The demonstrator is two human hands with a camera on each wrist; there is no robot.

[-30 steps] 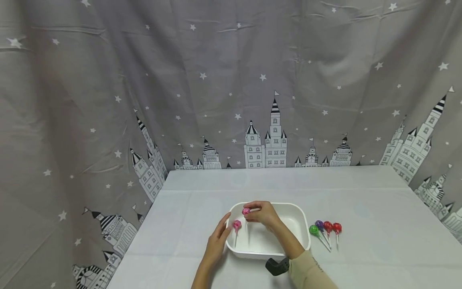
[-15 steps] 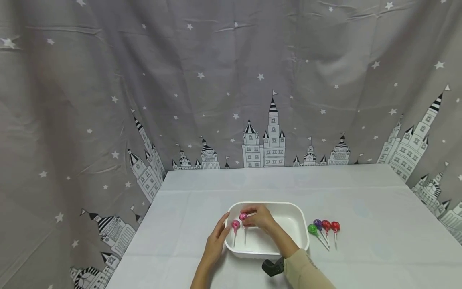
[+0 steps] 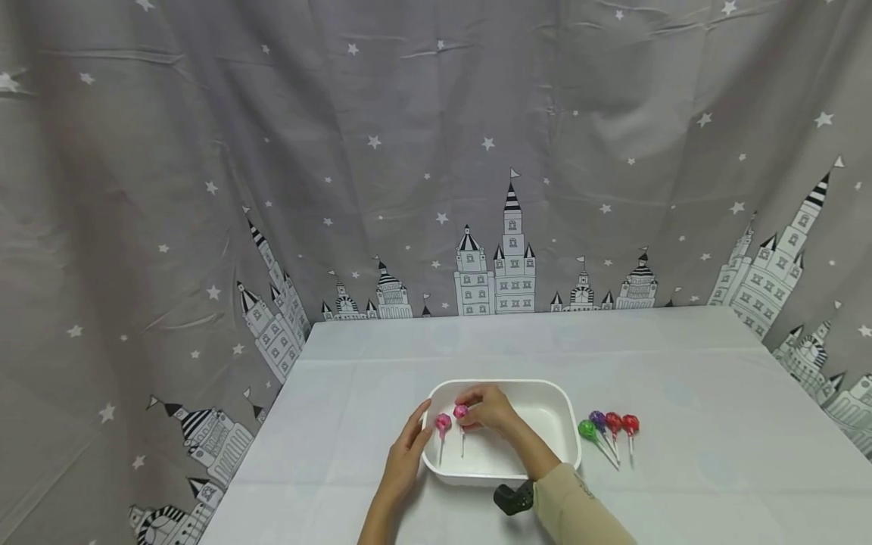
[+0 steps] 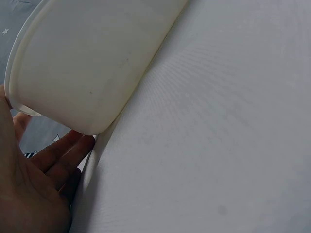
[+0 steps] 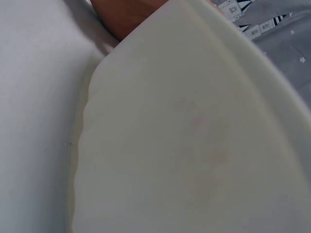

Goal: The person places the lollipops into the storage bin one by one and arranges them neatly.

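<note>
Right hand (image 3: 492, 409) sank, apparently part-hiding lollipop (image 3: 460, 411) and tray (image 3: 545, 428).

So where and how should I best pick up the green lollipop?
Probably by its round head, pinched from above. The head is the chunkiest part, with the white tray close on one side and the purple lollipop on the other; the thin stick slants toward the purple one's.

free room at far right of tray (image 3: 555, 420), lollipops (image 3: 613, 422) just outside
</note>
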